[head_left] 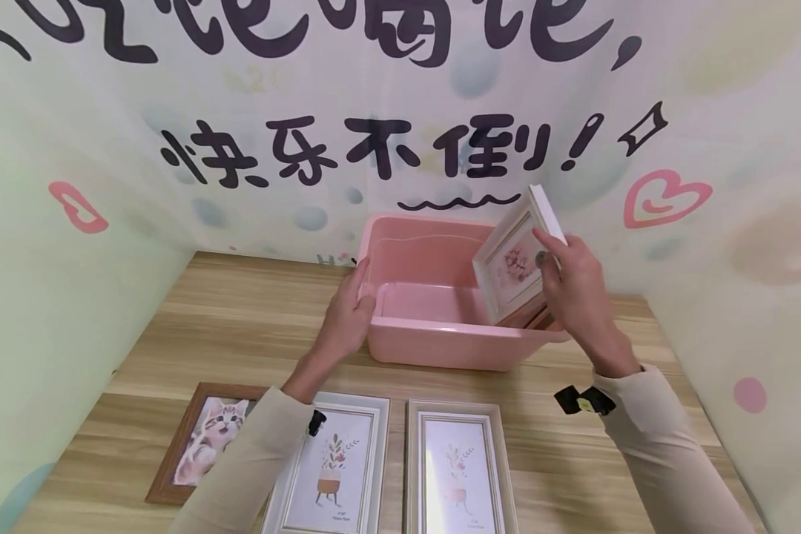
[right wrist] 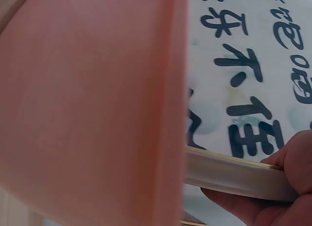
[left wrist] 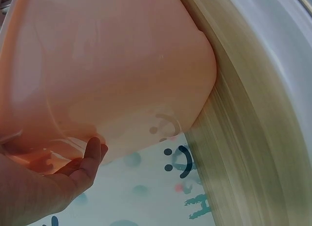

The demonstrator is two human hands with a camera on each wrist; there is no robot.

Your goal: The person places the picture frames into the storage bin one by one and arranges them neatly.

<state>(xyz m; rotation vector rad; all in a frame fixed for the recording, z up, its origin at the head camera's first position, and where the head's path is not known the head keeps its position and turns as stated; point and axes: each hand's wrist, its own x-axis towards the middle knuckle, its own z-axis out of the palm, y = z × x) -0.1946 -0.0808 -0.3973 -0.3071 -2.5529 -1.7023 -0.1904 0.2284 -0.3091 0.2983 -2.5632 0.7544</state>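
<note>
A pink plastic bin (head_left: 440,347) stands on the table against the back wall. My left hand (head_left: 347,311) grips its left rim, and in the left wrist view the fingers curl at the bin's edge (left wrist: 112,79). With my right hand (head_left: 577,285) I hold a white picture frame (head_left: 500,285) by its right edge. The frame is tilted over the bin's right end, its lower part inside, and shows a pink flower picture. Under it, part of a brown frame (head_left: 541,319) is visible in the bin. The right wrist view shows the white frame's edge (right wrist: 234,172) between thumb and fingers.
In front of the bin lie a brown frame with a kitten picture (head_left: 185,445), partly behind my left sleeve, and two white frames with plant pictures, one left (head_left: 380,460) and one right (head_left: 410,460). Printed cloth walls (head_left: 681,148) enclose the wooden table (head_left: 267,297).
</note>
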